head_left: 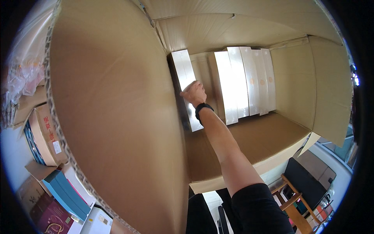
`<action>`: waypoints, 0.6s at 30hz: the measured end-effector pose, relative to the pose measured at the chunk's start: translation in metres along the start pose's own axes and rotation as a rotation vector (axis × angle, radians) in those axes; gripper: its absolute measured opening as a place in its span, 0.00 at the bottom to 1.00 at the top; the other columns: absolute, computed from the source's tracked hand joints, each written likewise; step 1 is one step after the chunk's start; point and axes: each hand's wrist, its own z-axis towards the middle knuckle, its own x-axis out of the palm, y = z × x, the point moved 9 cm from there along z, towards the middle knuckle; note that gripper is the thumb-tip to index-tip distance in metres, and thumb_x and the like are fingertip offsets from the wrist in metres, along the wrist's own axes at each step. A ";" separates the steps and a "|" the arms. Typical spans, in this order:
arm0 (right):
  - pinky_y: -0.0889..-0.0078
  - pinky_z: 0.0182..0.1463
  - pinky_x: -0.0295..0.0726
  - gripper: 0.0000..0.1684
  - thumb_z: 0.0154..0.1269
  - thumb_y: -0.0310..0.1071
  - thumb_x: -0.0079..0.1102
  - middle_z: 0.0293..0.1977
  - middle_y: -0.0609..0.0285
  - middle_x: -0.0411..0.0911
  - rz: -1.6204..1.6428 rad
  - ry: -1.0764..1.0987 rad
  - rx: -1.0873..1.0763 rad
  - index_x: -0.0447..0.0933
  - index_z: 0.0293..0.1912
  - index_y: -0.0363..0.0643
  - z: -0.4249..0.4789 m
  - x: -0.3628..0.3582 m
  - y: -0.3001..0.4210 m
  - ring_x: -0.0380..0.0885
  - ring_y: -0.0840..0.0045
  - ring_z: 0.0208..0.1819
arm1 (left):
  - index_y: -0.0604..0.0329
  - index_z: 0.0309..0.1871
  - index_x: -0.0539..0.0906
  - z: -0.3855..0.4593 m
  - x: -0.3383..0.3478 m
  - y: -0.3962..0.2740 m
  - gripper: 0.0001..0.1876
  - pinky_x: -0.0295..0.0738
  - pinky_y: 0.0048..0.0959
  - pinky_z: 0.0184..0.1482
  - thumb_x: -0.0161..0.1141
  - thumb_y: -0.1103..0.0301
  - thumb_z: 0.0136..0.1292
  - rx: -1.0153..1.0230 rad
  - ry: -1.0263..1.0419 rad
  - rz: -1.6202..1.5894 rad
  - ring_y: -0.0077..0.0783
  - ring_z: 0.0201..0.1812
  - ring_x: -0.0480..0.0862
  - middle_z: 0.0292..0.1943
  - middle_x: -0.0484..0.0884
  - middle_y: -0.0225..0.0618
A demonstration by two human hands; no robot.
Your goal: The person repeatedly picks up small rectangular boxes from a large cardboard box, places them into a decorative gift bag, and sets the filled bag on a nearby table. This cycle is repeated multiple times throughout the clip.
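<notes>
My right hand (194, 92), with a black band on its wrist, reaches deep into a large corrugated cardboard carton (117, 96). Its thumb lies towards the left side of a slim, shiny white box (183, 65) and its fingers curl at the right side, gripping it. This box stands on edge beside the carton's left wall. To its right, across a gap, is a row of several similar white boxes (242, 84), packed side by side against the right wall. A few carry a faint round orange mark. My left hand is out of view.
The carton's near rim (280, 152) and right flap (330, 90) border the opening. Outside on the left are a printed cardboard box (46, 131), a blue box (67, 193) and clear plastic wrapping (29, 76). A wooden chair (295, 201) stands at lower right.
</notes>
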 end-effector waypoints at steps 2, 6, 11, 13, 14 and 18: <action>0.56 0.59 0.74 0.47 0.45 0.52 0.73 0.57 0.46 0.67 0.010 -0.014 -0.031 0.61 0.57 0.34 0.002 0.007 0.002 0.70 0.55 0.59 | 0.67 0.48 0.72 0.004 0.000 -0.003 0.15 0.81 0.36 0.37 0.48 0.64 0.64 0.003 0.002 0.001 0.39 0.40 0.81 0.39 0.76 0.43; 0.56 0.58 0.74 0.41 0.50 0.52 0.66 0.54 0.42 0.70 -0.013 0.013 -0.157 0.62 0.54 0.33 0.005 0.045 0.017 0.72 0.51 0.55 | 0.67 0.48 0.72 0.000 -0.005 -0.001 0.15 0.81 0.36 0.37 0.48 0.64 0.65 0.015 -0.030 -0.020 0.39 0.40 0.81 0.39 0.76 0.43; 0.56 0.59 0.71 0.35 0.55 0.51 0.59 0.51 0.43 0.74 0.072 0.083 -0.360 0.68 0.52 0.31 0.092 0.089 -0.066 0.73 0.50 0.55 | 0.67 0.48 0.72 0.020 0.017 -0.034 0.16 0.81 0.36 0.37 0.49 0.63 0.65 0.061 0.112 0.022 0.39 0.40 0.81 0.39 0.76 0.42; 0.58 0.60 0.71 0.34 0.57 0.50 0.58 0.53 0.44 0.73 -0.026 0.293 -0.400 0.70 0.53 0.32 0.024 0.068 -0.015 0.72 0.52 0.56 | 0.67 0.48 0.72 0.008 -0.002 -0.023 0.16 0.81 0.36 0.37 0.49 0.63 0.65 0.084 0.050 -0.023 0.39 0.40 0.81 0.39 0.76 0.42; 0.58 0.60 0.70 0.33 0.58 0.50 0.57 0.54 0.45 0.73 -0.086 0.394 -0.428 0.71 0.53 0.32 -0.024 0.046 0.013 0.72 0.53 0.56 | 0.66 0.48 0.72 0.001 -0.014 -0.016 0.16 0.81 0.36 0.37 0.49 0.63 0.65 0.091 0.026 -0.055 0.39 0.40 0.81 0.39 0.76 0.42; 0.67 0.40 0.79 0.22 0.62 0.46 0.57 0.34 0.52 0.82 0.058 0.325 -0.765 0.79 0.42 0.35 -0.101 -0.065 0.029 0.83 0.68 0.36 | 0.66 0.49 0.72 0.011 -0.039 -0.041 0.16 0.81 0.36 0.37 0.49 0.63 0.66 0.254 0.074 -0.123 0.39 0.40 0.81 0.39 0.76 0.42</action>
